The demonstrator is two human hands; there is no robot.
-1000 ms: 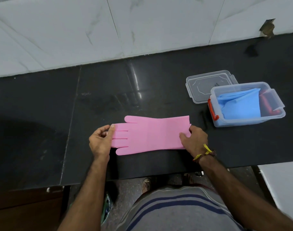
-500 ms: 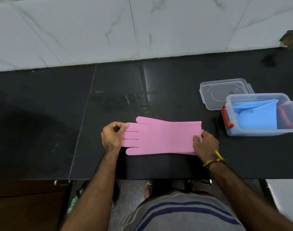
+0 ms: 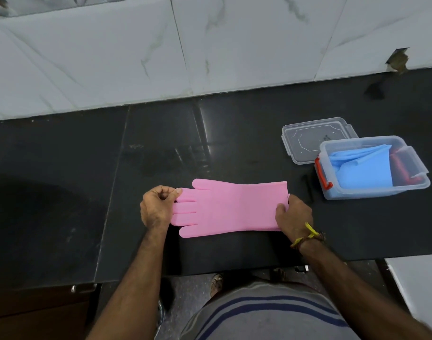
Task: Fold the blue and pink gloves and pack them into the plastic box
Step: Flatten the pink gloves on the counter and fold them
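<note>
The left hand (image 3: pixel 156 207) has its fingers (image 3: pixel 177 191) pinched on the fingertip end of the pink glove (image 3: pixel 231 207); the right hand (image 3: pixel 293 214) presses its fingers (image 3: pixel 281 208) together on the cuff end — the glove lies flat on the dark bench (image 3: pixel 161 155) between them. Beyond the right hand, apart from it, stands the plastic box (image 3: pixel 372 192) with the folded blue glove (image 3: pixel 364 170) inside. Its clear lid (image 3: pixel 310 138) lies just behind the box — touching or overlapped, I cannot tell.
</note>
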